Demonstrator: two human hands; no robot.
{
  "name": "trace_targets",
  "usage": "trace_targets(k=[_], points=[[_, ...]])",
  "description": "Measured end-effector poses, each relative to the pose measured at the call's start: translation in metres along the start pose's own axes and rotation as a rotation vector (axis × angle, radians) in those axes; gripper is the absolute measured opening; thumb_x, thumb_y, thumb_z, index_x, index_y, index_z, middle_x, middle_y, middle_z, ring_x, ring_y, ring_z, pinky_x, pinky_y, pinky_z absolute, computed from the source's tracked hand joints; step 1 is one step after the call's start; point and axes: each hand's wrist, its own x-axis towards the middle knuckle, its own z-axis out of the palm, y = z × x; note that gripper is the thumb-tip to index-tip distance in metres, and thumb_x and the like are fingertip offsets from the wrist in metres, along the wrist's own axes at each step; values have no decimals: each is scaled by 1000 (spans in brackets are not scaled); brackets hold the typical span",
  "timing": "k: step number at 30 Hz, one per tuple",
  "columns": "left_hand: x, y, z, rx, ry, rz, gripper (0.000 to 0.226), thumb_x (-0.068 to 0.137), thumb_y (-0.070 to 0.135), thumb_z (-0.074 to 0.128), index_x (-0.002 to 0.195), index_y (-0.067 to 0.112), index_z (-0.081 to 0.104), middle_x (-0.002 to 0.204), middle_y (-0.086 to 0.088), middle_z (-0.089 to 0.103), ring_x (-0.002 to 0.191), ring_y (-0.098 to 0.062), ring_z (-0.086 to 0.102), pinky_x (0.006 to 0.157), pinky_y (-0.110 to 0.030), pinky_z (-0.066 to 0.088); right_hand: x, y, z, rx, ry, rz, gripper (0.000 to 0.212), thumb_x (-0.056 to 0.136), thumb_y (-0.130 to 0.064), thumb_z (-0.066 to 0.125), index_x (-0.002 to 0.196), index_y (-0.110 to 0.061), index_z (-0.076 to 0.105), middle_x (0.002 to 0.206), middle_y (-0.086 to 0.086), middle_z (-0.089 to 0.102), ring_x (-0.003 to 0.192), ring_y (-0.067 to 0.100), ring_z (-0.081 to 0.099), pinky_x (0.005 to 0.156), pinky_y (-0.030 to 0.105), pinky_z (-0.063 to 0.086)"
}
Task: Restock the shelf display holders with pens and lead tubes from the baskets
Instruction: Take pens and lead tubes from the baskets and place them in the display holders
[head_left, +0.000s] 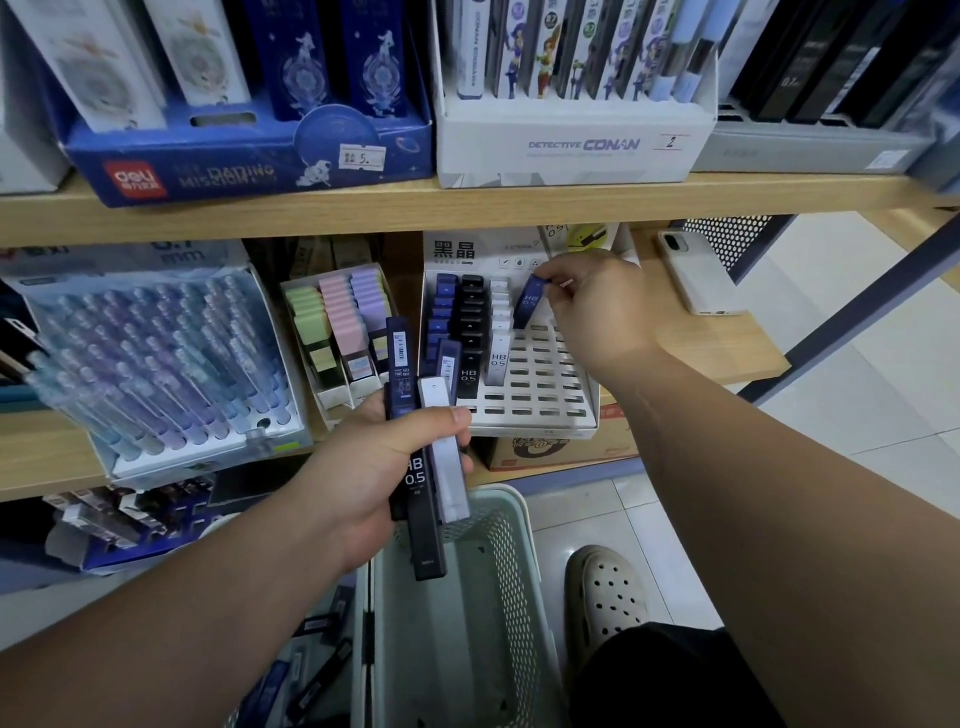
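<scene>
1. Fingertips (561, 293) of the right hand (602, 317) pinch a tilted blue lead tube (531, 306); the holder (540, 384) slots lie just beneath them.
2. We judge it may enter askew and jam.
3. Left hand (374, 467) grips spare tubes (423, 483); one could slip.

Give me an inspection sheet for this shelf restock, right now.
Surface: wooden shelf carries the white slotted holder.
Job's things: three columns hold lead tubes, other slots empty; blue lead tube tilted at the fourth column; pale mesh basket below.
Clutter: white phone lying right of the holder.
Hands: right hand pinches the blue lead tube; left hand grips a bundle of tubes.
Cables: nothing seen.
Surroundings: tiled floor, beige clog.
</scene>
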Motion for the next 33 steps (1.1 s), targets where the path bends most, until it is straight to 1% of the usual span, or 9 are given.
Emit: trace_targets(k=[4,12,16,19,22,24,28,31,33], points=[[0,0,0,4,-12,5,12,82,11,76,91,16,70,80,-9,70,63,-22,67,56,-32,55,-4,-3,-2,-73,-54,-69,33,96,-7,59,123,-20,74,117,10,72,98,27,67,86,29,53],[-1,-1,2,8,-20,8,13,82,10,75,94,14,70,78,-8,69,63,-21,66,56,-32,56,-6,3,-5,-144,-185,-1,44,96,-6,55,133,-25,67,130,8,65,115,26,60,91,27,48],[-2,-2,3,18,-14,-5,18,81,10,76,97,13,69,80,-8,70,63,-21,67,58,-33,56,-4,3,-4,-143,-307,40,51,98,-6,51,141,-33,58,128,5,62,108,25,61,89,33,53],[-3,-1,4,15,-7,-16,20,80,10,77,98,14,68,80,-8,70,62,-21,67,57,-32,56,-4,-3,-8,-178,-259,29,45,98,-13,53,140,-29,59,121,8,63,103,27,61,85,35,53],[-4,0,5,17,-20,-21,24,79,11,78,100,16,68,79,-8,70,63,-21,67,55,-31,55,-6,-25,-15,18,-140,92,21,98,-30,60,117,-25,69,91,-2,68,81,20,63,71,30,52],[-6,2,6,28,-43,-18,28,77,10,79,102,17,68,79,-8,69,62,-21,67,54,-29,54,-9,-45,-21,282,-251,181,23,96,-43,63,92,-22,72,78,-4,68,69,16,65,61,27,48],[-11,3,10,91,-128,-8,21,77,6,80,88,20,70,78,-10,69,62,-23,66,55,-30,55,-24,-69,-27,505,-618,204,28,91,-43,70,99,-17,76,90,5,76,70,6,63,57,21,48],[-14,2,12,130,-187,-11,21,68,10,82,77,27,73,79,-13,68,62,-25,66,57,-32,55,-30,-74,-26,566,-695,219,36,89,-26,76,105,6,70,86,16,66,75,17,58,65,27,48],[-16,1,13,129,-200,-28,21,65,13,81,75,30,73,79,-12,68,62,-24,66,57,-32,55,-31,-74,-26,625,-717,266,36,89,-17,76,103,14,63,83,16,64,73,20,58,68,30,49]])
